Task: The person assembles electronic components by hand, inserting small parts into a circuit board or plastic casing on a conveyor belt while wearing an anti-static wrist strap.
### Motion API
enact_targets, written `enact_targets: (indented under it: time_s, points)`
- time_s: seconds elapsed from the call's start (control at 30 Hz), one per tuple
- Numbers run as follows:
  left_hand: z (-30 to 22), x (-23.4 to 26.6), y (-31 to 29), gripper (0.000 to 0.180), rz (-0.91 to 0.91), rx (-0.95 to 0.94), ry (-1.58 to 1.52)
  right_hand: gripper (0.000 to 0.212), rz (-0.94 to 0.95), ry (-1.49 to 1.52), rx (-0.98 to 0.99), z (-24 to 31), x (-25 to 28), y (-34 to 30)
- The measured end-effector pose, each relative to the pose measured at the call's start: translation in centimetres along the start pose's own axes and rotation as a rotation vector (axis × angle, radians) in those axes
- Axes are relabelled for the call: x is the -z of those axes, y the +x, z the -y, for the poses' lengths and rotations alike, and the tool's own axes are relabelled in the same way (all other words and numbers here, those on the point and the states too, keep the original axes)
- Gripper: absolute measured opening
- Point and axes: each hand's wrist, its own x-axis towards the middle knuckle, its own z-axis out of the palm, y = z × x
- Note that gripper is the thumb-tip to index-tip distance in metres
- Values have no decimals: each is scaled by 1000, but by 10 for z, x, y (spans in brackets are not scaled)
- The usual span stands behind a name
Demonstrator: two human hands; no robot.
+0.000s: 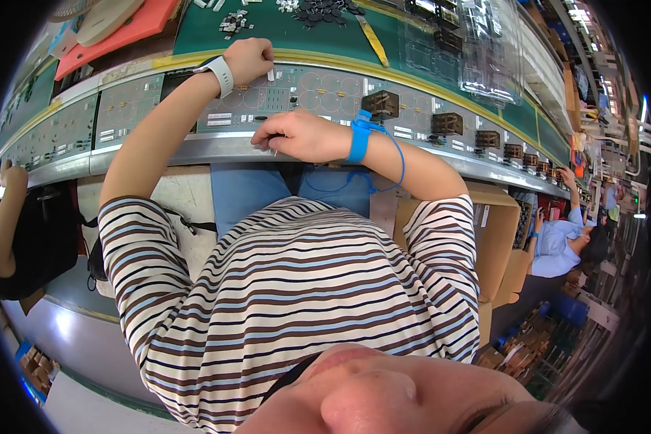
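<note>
My left hand [248, 61], with a white watch [222, 76] on its wrist, hangs over the far edge of a circuit board [307, 90]. Its fingers are curled, and a small white piece [271, 74] shows just below the fingertips; whether they grip it is unclear. Closer to me, my right hand [296, 135] hovers at the board's near edge with bent fingers pressed together. Thin pin-like bits show under them, too small to name. A blue wrist strap [360, 137] with a coiled cord circles that wrist. One small dark component [260, 118] lies on the board beside the right fingertips.
A metal rail [224, 147] runs along the near side of the board line. Brown blocky parts [380, 105] stand on boards to the right. Beyond lie a yellow-handled knife [374, 45], black part piles [322, 11] and clear plastic trays [488, 58]. Co-workers sit at both sides.
</note>
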Motion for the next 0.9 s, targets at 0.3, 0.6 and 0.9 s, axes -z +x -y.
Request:
enact_targets:
  time_s: [0.3,0.6,0.9]
  points:
    - [-3,1,2,15,62,10,-64,23,-85,46,-79,1,4,-5]
    - [-6,-8,3,13,2,-62,129,15,-235,-316,138,-9,4,-3]
    - [-19,-8,-4,15,19,-15,186,11,-381,-543,217,-16,1,3]
